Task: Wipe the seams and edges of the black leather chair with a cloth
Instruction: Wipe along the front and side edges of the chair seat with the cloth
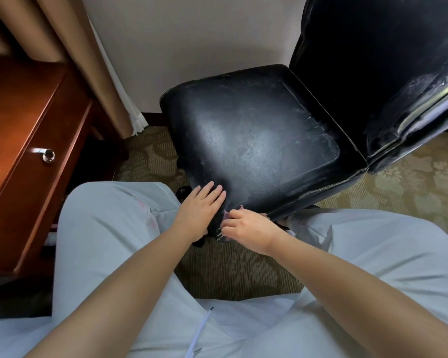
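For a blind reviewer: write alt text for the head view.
A person's right hand presses a pinkish cloth against the near corner of a black leather chair, while the left hand rests flat on the seat edge. A wooden drawer unit stands left.

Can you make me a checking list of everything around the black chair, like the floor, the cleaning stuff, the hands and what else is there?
Surface: patterned carpet under the chair.
Job's things: black leather chair, seat scuffed and dull; a pinkish cloth pressed at the seat's near corner, mostly hidden.
Clutter: nothing seen.
Hands: left hand lies flat, fingers straight, on the seat's corner edge; right hand is curled round the cloth at the corner seam.
Cables: nothing seen on the floor; a thin white cord hangs on the person's clothing.
Surroundings: wooden cabinet with a metal knob on the left, tan curtain, pale wall behind.
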